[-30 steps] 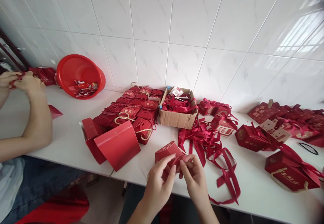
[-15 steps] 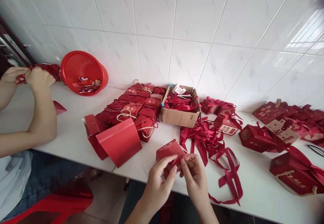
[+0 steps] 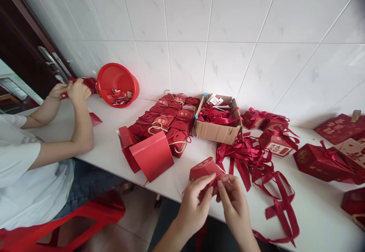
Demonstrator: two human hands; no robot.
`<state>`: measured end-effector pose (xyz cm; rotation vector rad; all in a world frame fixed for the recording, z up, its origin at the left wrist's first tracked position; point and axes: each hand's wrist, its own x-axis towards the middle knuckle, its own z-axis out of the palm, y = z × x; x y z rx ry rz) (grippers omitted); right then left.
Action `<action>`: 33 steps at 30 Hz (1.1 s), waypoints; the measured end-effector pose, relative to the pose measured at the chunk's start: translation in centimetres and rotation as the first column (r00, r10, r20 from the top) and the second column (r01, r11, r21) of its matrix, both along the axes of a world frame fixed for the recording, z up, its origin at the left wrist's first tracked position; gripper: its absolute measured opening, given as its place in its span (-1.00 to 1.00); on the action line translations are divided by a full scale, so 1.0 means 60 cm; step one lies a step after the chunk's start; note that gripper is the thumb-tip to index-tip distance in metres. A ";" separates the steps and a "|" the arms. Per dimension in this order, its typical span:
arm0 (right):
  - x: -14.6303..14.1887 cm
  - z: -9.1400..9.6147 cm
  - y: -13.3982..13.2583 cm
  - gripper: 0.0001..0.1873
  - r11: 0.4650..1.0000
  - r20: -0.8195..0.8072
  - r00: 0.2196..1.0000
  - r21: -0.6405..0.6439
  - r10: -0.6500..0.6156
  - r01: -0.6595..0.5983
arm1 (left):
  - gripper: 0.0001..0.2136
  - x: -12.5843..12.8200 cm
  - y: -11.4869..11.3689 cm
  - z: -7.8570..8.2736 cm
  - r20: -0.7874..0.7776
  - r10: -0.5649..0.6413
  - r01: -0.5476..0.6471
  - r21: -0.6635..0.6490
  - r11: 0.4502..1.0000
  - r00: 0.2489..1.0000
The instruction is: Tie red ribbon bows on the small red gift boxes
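Near the table's front edge, my left hand (image 3: 196,198) pinches a red ribbon (image 3: 214,182) between thumb and fingers. My right hand (image 3: 234,198) is closed on the same ribbon from the other side, its fingertips almost touching the left ones. Just behind them stands a small red gift box (image 3: 202,169) with gold lettering and a pale cord at its side. My fingers hide the lower part of the box and most of the ribbon. To the right lies a tangled pile of red ribbons (image 3: 245,154), with loose strips trailing over the front edge.
A cardboard box (image 3: 218,131) of ribbons stands behind. Left of it are rows of finished red boxes (image 3: 164,119) and folded red card (image 3: 152,155). A red basin (image 3: 115,78) holds wrapped sweets. Bow-tied boxes (image 3: 319,164) stand right. A co-worker (image 3: 54,168) sits left.
The view has swung left, so everything sits further right and more of the co-worker and door shows. My hands keep their pinch on the ribbon, with little visible movement.
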<state>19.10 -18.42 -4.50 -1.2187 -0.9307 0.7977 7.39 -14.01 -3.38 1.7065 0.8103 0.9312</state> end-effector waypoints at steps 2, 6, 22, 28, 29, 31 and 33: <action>-0.004 0.004 0.002 -0.81 1.000 -0.012 1.000 0.007 0.018 -0.018 | -0.68 -0.001 0.000 0.002 0.015 -0.009 0.010 -0.056 0.998 1.000; -0.009 0.014 0.004 -0.81 0.998 -0.025 0.998 0.002 0.057 -0.057 | -0.64 0.000 0.000 0.010 0.088 -0.013 0.032 -0.220 0.975 0.996; 0.006 0.032 -0.004 -0.82 0.996 0.057 0.995 -0.039 0.085 -0.083 | -0.73 -0.002 0.027 0.025 -0.100 -0.138 0.140 0.012 0.990 0.985; 0.023 0.028 -0.009 -0.75 0.991 0.247 0.969 -0.123 -0.022 0.054 | -0.81 0.006 0.035 0.020 -0.160 0.019 0.048 0.403 0.914 0.987; 0.030 0.029 -0.010 -0.74 0.985 0.334 0.938 -0.109 -0.093 0.136 | -0.81 0.006 0.037 0.021 -0.171 0.053 0.034 0.470 0.882 0.984; 0.045 0.036 -0.011 -0.73 0.971 0.458 0.866 -0.027 -0.199 0.238 | -0.79 0.008 0.042 0.029 -0.194 0.106 0.030 0.589 0.808 0.975; 0.056 0.051 -0.007 -0.71 0.978 0.482 0.854 0.037 -0.197 0.204 | -0.78 0.011 0.051 0.047 -0.210 0.143 0.044 0.693 0.720 0.967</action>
